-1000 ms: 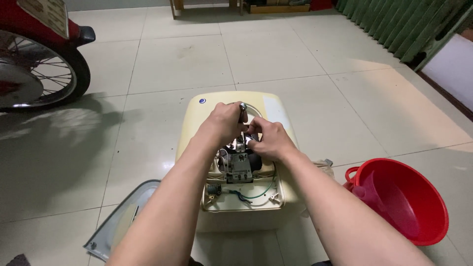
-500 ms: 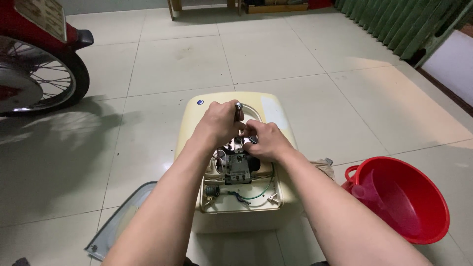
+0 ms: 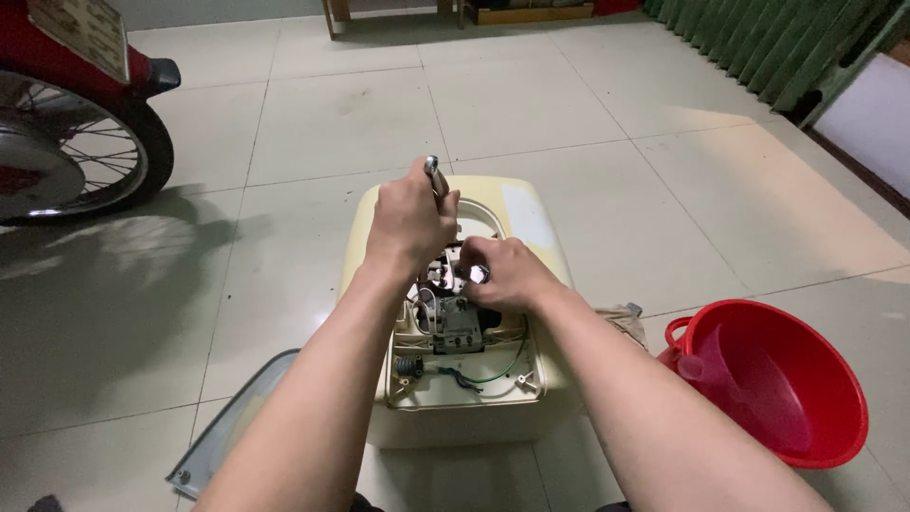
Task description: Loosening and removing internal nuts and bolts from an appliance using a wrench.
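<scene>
A cream plastic appliance casing (image 3: 531, 223) lies open on the tiled floor in front of me, with wires and a small grey control block (image 3: 459, 327) inside. My left hand (image 3: 409, 223) is closed around a metal tool (image 3: 434, 173) whose shiny end sticks up above my fist. My right hand (image 3: 504, 273) sits just right of it, pinching a small silvery metal part (image 3: 477, 275) over the casing's inner fittings. The lower end of the tool is hidden by my hands.
A red plastic basin (image 3: 815, 374) stands at the right. A motorbike's rear wheel (image 3: 66, 156) is at the top left. A grey-edged cover panel (image 3: 223, 431) lies by my left forearm, and a rag (image 3: 626, 322) lies between casing and basin.
My left hand has lifted and turned the tool a little more upright. My right hand has stayed on the small metal part. My view has shifted slightly.
</scene>
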